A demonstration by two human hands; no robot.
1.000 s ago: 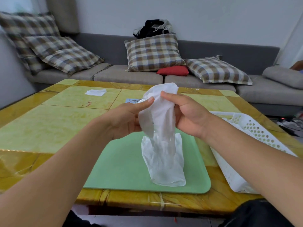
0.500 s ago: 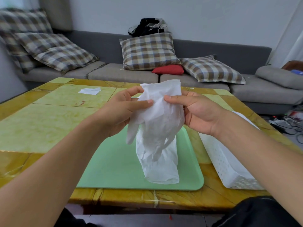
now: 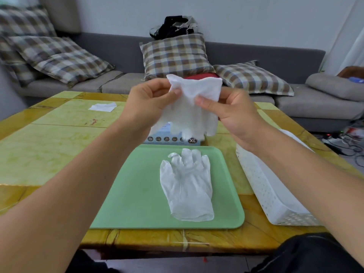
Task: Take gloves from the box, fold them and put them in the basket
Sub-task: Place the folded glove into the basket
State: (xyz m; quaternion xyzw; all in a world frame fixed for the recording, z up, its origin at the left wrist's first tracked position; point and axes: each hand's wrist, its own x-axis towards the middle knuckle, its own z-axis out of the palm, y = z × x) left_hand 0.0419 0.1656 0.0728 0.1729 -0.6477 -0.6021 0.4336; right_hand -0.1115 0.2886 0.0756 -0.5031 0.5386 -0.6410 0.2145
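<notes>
Holding a second glove (image 3: pixel 192 107) by its cuff, both hands pinch it above the box (image 3: pixel 173 137); one glove (image 3: pixel 187 186) lies unfolded on the tray (image 3: pixel 137 194), neither yet in the basket (image 3: pixel 267 190).

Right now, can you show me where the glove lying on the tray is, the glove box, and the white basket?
glove on the tray (image 3: pixel 187 189), head view, on its palm.
glove box (image 3: pixel 173 139), head view, on its front strip beside the XL mark.
white basket (image 3: pixel 262 182), head view, on its perforated side wall.

White gloves (image 3: pixel 188 186), green tray (image 3: pixel 137 194)
</notes>
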